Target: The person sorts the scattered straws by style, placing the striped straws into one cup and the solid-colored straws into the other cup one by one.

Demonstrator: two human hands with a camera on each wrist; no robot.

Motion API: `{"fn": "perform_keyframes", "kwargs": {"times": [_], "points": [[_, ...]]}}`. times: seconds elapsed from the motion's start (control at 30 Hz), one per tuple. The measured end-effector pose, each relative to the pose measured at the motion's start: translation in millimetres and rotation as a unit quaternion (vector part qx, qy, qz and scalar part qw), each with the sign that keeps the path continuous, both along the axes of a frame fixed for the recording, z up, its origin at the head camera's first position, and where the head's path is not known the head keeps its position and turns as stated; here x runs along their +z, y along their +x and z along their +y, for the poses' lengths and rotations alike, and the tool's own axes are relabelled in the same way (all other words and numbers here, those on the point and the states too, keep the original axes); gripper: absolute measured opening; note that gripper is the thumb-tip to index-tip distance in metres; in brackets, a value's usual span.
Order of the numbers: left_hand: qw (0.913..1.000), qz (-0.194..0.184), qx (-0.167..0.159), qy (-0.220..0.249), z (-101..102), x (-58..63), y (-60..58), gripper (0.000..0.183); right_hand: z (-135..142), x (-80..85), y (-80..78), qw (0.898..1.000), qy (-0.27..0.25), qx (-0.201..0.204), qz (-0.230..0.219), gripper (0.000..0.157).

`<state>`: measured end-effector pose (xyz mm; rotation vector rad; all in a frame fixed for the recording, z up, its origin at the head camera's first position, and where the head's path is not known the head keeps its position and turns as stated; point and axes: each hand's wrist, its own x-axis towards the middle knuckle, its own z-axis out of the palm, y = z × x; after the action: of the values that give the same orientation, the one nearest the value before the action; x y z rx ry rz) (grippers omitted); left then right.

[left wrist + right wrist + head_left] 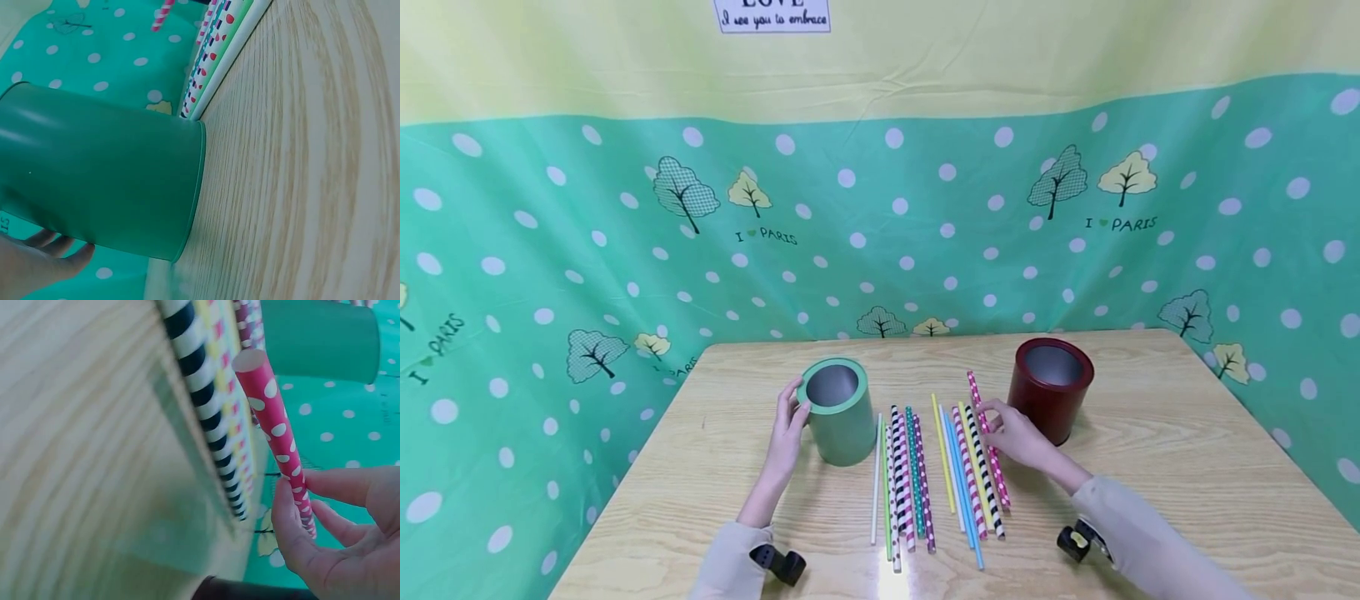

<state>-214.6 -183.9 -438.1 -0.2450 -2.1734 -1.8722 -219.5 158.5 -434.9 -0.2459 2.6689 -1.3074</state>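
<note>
My left hand (786, 429) holds the left side of an upright green can (844, 432), its fingers against the wall close to the rim. In the left wrist view the fingertips partly disappear behind the can (100, 169). Between thumb and fingers, my right hand (1021, 440) pinches a pink paper straw with white dots (279, 428). The right wrist view shows this straw lifted off the table, beside a black-and-white striped straw (206, 403). In the head view it slants along the right edge of the right-hand group of straws (967, 475).
A dark red can (1037, 408) stands open-topped just behind my right hand. Another group of patterned and plain straws (904, 483) lies right of the green can. The wooden table (700, 467) meets a green dotted cloth (925, 250) at the back and sides.
</note>
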Motion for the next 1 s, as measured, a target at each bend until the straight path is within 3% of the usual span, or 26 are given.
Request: {"fn": "perform_keyframes", "kwargs": {"times": [0.23,0.8,1.0], "points": [[1.0000,-0.004,0.000,0.006,0.9,-2.3,-0.6,0.044,-10.8,13.2,2.1,0.997,-0.073,0.003,0.023,0.044],[1.0000,-0.004,0.008,0.001,4.9,-2.1,1.1,0.044,-40.8,36.2,2.5,0.988,-0.148,-0.006,0.052,0.052],[0.9999,-0.002,0.010,0.004,4.7,-3.4,0.2,0.044,-52.0,47.2,1.2,0.979,-0.195,-0.021,0.053,0.052]]}}
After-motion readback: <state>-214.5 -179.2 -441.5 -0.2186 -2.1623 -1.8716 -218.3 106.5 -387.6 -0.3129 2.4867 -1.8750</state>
